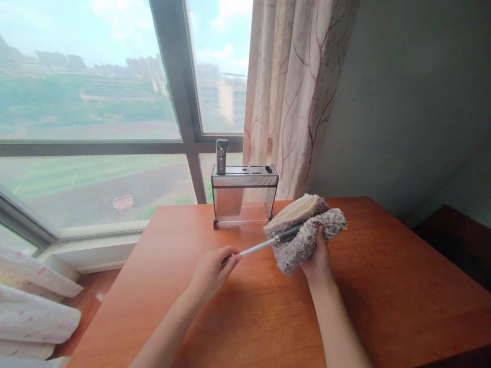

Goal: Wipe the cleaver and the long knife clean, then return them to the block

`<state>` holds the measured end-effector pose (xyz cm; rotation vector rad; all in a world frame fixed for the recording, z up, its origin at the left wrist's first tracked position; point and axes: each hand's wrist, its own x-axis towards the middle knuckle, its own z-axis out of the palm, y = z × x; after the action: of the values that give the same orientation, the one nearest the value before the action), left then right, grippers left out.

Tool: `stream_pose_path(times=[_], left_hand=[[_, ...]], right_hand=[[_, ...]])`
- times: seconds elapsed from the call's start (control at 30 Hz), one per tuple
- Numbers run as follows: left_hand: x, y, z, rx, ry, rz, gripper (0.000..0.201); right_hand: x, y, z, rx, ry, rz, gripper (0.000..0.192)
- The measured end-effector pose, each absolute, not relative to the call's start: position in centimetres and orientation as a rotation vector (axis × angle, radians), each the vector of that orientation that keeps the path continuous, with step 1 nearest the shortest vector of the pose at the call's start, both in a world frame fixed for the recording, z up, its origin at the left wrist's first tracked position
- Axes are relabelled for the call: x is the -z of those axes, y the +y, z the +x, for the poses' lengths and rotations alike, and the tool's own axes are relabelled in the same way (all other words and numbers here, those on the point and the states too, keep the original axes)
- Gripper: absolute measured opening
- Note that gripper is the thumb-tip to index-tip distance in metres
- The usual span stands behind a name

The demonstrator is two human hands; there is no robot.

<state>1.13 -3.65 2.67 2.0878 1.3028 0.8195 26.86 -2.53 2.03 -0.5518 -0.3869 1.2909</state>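
Observation:
My left hand (212, 271) pinches the thin silver tip of a long slim tool (261, 245), perhaps a sharpening rod or knife, whose dark handle end is buried in a fluffy grey cloth (305, 237). My right hand (318, 258) grips that cloth, wrapped around the tool, above the wooden table (260, 321). The cloth's beige underside faces up at its top fold. Just behind stands a clear knife block (243, 194) with a metal top and one dark handle (221, 155) sticking out of it.
A large window (85, 109) fills the left and a patterned curtain (296, 80) hangs behind the block. A grey wall (426, 96) is on the right. White striped bedding (10, 301) lies at the lower left, beside the table.

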Motion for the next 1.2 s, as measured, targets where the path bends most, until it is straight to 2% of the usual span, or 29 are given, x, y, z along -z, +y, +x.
stream_pose_path(times=[0.13, 0.23, 0.77, 1.0, 1.2], left_hand=[[-2.2, -3.5, 0.9, -1.028, 1.319, 2.094, 0.020], [-2.5, -3.5, 0.7, -1.076, 1.303, 2.160, 0.021], [-2.5, -3.7, 1.0, -0.777, 1.218, 2.137, 0.035], [-1.7, -3.3, 0.9, -1.002, 1.249, 2.090, 0.021], [-2.1, -3.1, 0.7, -0.945, 1.281, 2.182, 0.027]], right_hand=[[-2.0, -2.6, 26.8, -1.291, -0.392, -0.568, 0.059], [-1.9, -2.6, 26.8, -1.293, -0.383, -0.583, 0.059], [-2.3, -2.8, 26.8, -1.313, -0.419, -0.531, 0.058], [-2.4, -2.9, 26.8, -1.321, -0.390, -0.553, 0.060], [-1.9, -2.7, 27.0, -1.321, -0.410, -0.569, 0.061]])
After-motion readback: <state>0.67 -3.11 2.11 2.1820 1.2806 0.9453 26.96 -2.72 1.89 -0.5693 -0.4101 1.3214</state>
